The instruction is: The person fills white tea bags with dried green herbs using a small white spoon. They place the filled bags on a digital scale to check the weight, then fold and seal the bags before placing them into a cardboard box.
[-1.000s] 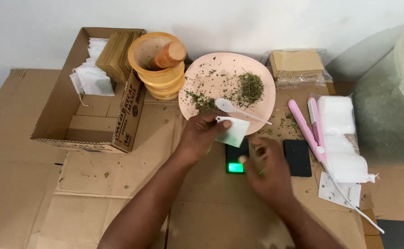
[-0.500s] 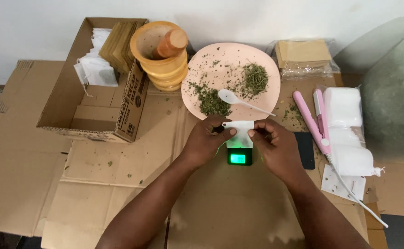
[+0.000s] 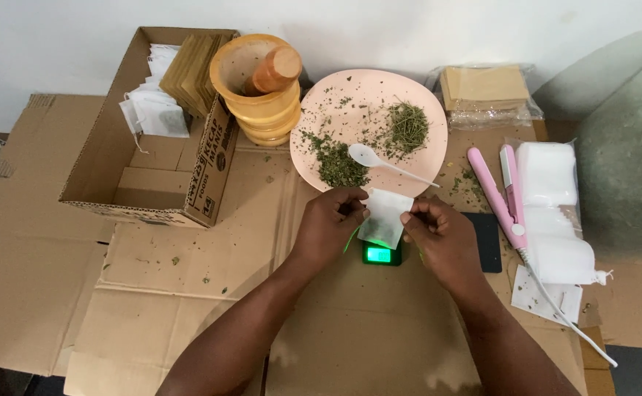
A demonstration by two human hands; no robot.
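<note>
Flat brown cardboard sheets [image 3: 189, 293] cover the floor in front of a white wall. Your left hand [image 3: 328, 227] and your right hand [image 3: 442, 238] hold a small white paper pouch [image 3: 384, 217] between them. Each hand has a tight grip on it, with thumb and fingers pinched shut on one side edge of the pouch. The pouch hangs just above a little black scale with a glowing green screen [image 3: 380, 254].

Just past your hands sits a round pink plate [image 3: 423, 158] with two piles of dried green herbs [image 3: 407, 126] on it. A white plastic spoon [image 3: 379, 160] lies on the plate, near the pouch.

To the left of the plate stands a stack of yellow wooden bowls with a pestle inside [image 3: 259, 88]. Next to that is an open cardboard box [image 3: 123, 169] with white pouches and brown packets in it.

On your right lies a pink sealing tool with a white cord [image 3: 498, 198], beside a bag of white pouches [image 3: 552, 209].
</note>
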